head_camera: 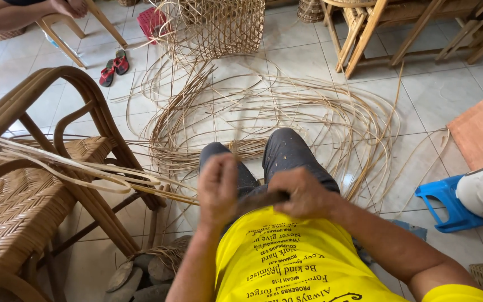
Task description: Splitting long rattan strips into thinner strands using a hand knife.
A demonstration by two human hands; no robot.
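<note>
Left hand: the left hand (217, 189) is closing in a fist around the rattan strips (85, 170), gripping them at their near end
Right hand: the right hand (303, 193) is curling shut on a dark tool (261, 201), which is lying across between the two hands; what kind of tool, cannot tell
Strip axis: the strips are running roughly level, pointing away from the left hand towards the left, free ends fanning over the wicker chair (23, 207)
Edges: the chair's curved arm is standing just beside the strips
Open room: loose cane (286, 112) is sprawling on the tiled floor (448, 89) beyond both hands; a blue stool (440, 204) is standing well right of the right hand
</note>
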